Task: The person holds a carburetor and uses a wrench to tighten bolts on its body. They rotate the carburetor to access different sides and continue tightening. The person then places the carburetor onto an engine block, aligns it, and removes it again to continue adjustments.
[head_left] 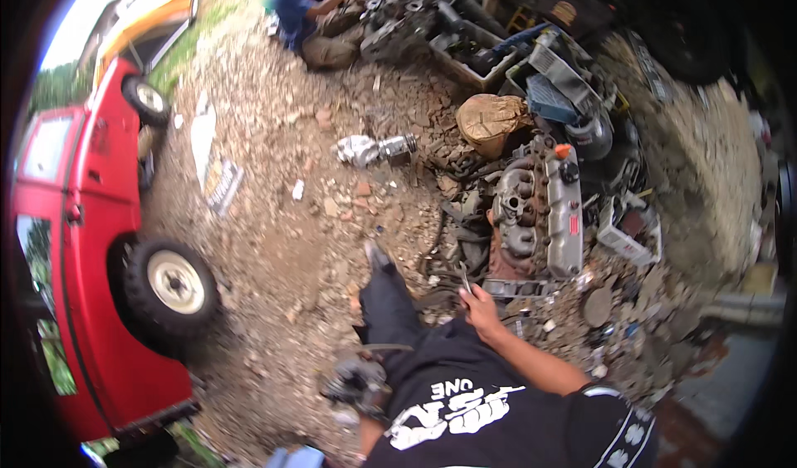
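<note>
My left hand (375,408) is low in the picture, at the left side of my black shirt. It is closed on a dark grey metal engine part (355,378) of uneven shape, which covers most of the fingers. My right hand (480,312) is raised in front of me, near the lower end of the engine. Between its thumb and fingers is a slim metal hand tool (465,279), its tip pointing away from me; its exact kind is too small to make out. The engine (540,210), with a silver valve cover and a rusty lower side, rests on the ground to the right.
At left stands a red off-road vehicle (100,302). Crates of parts (552,78), a brown sack (491,123) and a white basket (635,231) surround the engine. A silver metal part (374,148) lies on the gravel. Another person (307,19) sits at the back.
</note>
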`<state>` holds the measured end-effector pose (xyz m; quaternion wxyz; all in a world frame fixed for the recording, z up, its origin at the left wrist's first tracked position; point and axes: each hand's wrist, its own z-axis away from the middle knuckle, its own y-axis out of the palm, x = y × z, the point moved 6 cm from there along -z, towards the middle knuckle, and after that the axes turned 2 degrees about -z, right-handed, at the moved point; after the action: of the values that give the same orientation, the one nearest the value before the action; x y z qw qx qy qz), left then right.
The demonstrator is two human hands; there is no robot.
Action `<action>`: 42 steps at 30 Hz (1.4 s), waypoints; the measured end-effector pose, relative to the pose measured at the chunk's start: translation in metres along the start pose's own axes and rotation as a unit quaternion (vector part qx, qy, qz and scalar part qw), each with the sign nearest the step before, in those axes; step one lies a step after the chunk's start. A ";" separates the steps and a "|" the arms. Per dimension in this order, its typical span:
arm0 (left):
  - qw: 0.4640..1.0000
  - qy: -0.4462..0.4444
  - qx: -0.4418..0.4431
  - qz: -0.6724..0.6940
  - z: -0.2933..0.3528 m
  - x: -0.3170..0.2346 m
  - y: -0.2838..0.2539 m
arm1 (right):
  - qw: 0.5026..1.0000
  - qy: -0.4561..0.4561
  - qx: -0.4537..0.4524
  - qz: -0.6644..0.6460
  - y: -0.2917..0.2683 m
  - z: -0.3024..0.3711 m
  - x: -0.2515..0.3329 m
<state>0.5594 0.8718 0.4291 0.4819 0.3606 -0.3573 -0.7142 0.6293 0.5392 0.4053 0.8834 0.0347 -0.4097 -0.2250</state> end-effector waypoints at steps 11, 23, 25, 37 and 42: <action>0.991 -0.116 -0.007 0.065 -0.300 -0.082 0.103 | 0.990 0.027 -0.129 -0.047 0.097 -0.158 0.166; 0.985 -0.012 0.076 0.154 -0.462 -0.153 0.255 | 0.989 0.028 0.066 0.126 0.283 -0.361 0.372; 0.983 0.099 0.009 0.157 -0.478 -0.154 0.237 | 0.981 0.065 0.100 0.154 0.309 -0.398 0.397; 0.753 0.524 -0.094 0.388 -0.532 0.043 0.275 | 0.732 0.194 0.334 0.562 0.340 -0.652 0.366; 0.700 0.587 -0.053 0.403 -0.631 0.110 0.221 | 0.721 0.276 0.300 0.560 0.265 -0.737 0.276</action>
<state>1.1668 0.6030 0.2937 0.8541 0.5022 -0.0749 -0.1128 1.4275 0.5687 0.1788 0.8658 0.1233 -0.1387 0.4646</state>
